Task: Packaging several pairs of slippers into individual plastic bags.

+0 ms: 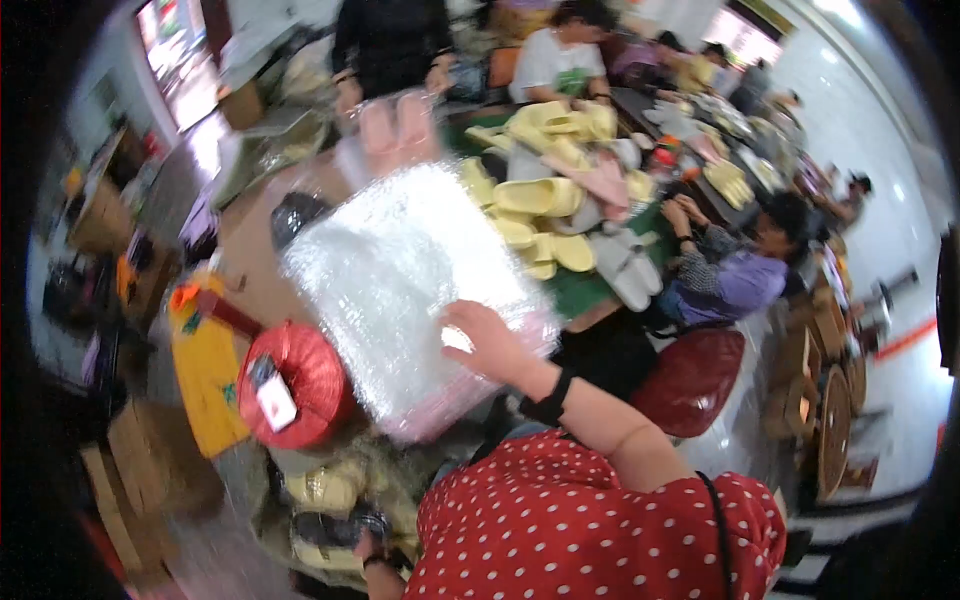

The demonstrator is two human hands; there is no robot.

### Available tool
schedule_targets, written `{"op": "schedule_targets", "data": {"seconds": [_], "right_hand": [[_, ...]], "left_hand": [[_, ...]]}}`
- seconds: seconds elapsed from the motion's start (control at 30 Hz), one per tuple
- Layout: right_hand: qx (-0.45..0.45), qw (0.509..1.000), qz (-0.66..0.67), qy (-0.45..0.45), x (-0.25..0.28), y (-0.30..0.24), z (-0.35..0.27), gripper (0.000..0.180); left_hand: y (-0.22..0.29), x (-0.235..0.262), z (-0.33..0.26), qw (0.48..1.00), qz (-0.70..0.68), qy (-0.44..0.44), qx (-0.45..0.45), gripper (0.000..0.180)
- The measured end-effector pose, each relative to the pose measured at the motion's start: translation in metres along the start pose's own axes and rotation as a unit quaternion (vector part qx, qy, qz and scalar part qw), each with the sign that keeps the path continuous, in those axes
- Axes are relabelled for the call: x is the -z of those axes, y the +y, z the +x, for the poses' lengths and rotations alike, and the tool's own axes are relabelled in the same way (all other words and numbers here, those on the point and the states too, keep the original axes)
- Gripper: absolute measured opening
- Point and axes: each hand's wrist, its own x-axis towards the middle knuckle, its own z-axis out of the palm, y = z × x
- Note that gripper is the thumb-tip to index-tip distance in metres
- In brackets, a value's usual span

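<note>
My right hand [485, 340] lies with its fingers spread on a large stack of clear plastic bags [400, 270]. The stack reflects bright light, and pink shows along its near right edge. Low on my left, my left hand [370, 548] reaches down to a dark slipper [325, 528] that seems wrapped in clear plastic. Its fingers are mostly hidden, so its grip cannot be made out. Pale yellow slippers [328, 485] lie around that dark one in a plastic-lined container. Both my wrists carry black bands.
Left of the stack sits a red plastic twine roll [295, 400] with a white rectangular object [276, 405] on it. Yellow, pink and grey slippers [540, 197] are heaped beyond the stack. A standing person [392, 40] is near pink slippers [395, 122]; others sit along the table. Cardboard boxes [165, 460] stand left.
</note>
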Motion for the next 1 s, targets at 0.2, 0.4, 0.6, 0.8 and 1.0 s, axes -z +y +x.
{"op": "schedule_targets", "data": {"seconds": [0.2, 0.4, 0.6, 0.8, 1.0], "right_hand": [[0.047, 0.995, 0.071, 0.050, 0.045, 0.009, -0.003, 0.042], [0.047, 0.981, 0.064, 0.175, 0.114, 0.058, -0.013, 0.024], [-0.149, 0.964, 0.013, 0.218, 0.150, 0.168, -0.046, 0.019], [-0.346, 0.920, 0.120, 0.137, 0.142, 0.265, -0.068, 0.033], [-0.236, 0.950, 0.088, 0.185, 0.155, 0.304, -0.004, 0.028]], "left_hand": [[0.018, 0.053, -0.027, 0.971, -0.045, 0.226, -0.060, 0.085], [0.054, 0.135, -0.092, 0.835, -0.173, 0.522, -0.035, 0.079], [0.241, 0.331, -0.242, 0.742, -0.236, 0.608, -0.155, 0.065], [0.353, 0.370, -0.276, 0.747, -0.154, 0.527, -0.374, 0.059], [0.385, 0.362, -0.265, 0.821, -0.163, 0.423, -0.346, 0.061]]}}
